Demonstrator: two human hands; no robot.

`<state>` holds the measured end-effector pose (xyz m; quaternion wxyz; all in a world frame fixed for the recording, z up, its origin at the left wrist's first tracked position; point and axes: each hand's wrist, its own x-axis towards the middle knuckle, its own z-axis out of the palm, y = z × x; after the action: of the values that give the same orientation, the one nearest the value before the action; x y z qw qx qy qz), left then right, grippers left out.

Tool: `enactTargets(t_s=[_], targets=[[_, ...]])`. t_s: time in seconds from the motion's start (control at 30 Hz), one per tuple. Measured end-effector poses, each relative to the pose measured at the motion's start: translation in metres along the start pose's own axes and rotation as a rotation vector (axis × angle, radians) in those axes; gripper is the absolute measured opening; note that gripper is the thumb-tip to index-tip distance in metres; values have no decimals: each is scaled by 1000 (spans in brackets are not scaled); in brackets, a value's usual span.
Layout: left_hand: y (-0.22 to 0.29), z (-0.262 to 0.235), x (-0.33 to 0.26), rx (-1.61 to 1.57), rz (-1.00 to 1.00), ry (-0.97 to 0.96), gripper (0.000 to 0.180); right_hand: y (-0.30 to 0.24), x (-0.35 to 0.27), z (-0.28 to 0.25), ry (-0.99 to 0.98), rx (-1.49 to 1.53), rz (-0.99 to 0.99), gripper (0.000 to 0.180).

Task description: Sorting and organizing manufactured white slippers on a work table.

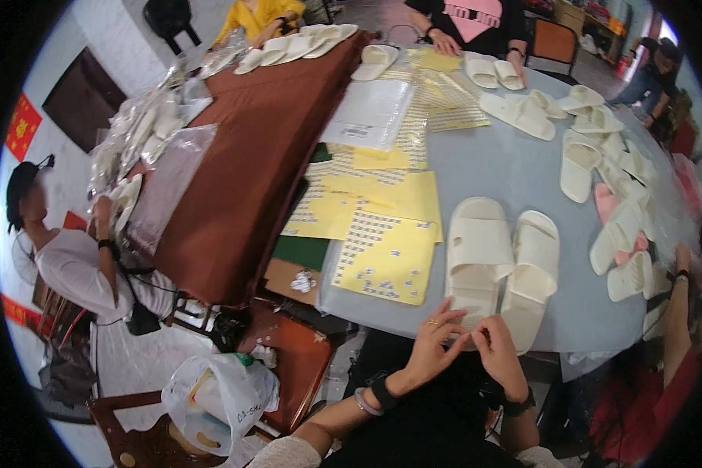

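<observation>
A pair of cream slide slippers lies in front of me, toes pointing away: the left slipper (477, 242) and the right slipper (532, 257). My left hand (433, 351) is over the heel of the left slipper, its fingers stretched out and apart. Close beside it, my right hand (499, 359) has thumb and fingertips pinched together between the two heels. Anything in that pinch is too small to make out. Left of the slippers lies a yellow sticker sheet (386, 261) with rows of small printed labels, some of them loose or scattered.
More yellow sheets (402, 195) and a white stack (370, 113) lie farther up the grey table (507, 168). Cream slippers (581, 160) line its right side. A brown-covered table (242, 171) adjoins at left. Several people work around. A white bag (214, 398) sits on a chair.
</observation>
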<state>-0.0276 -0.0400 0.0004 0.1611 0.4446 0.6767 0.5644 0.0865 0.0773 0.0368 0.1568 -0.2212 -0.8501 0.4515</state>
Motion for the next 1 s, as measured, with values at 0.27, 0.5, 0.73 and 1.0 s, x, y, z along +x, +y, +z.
enactTargets(t_s=[0.27, 0.5, 0.73, 1.0], targets=[[5, -53, 1, 209, -42, 280, 8, -6, 2, -2, 28, 103, 118, 8], [-44, -152, -21, 449, -239, 837, 9, -12, 6, -3, 31, 37, 67, 7], [-78, -191, -25, 698, -297, 879, 18, -11, 6, -2, 23, 38, 83, 7], [-84, -215, -30, 699, -452, 799, 38, -4, 4, 0, 63, 5, 10, 8]])
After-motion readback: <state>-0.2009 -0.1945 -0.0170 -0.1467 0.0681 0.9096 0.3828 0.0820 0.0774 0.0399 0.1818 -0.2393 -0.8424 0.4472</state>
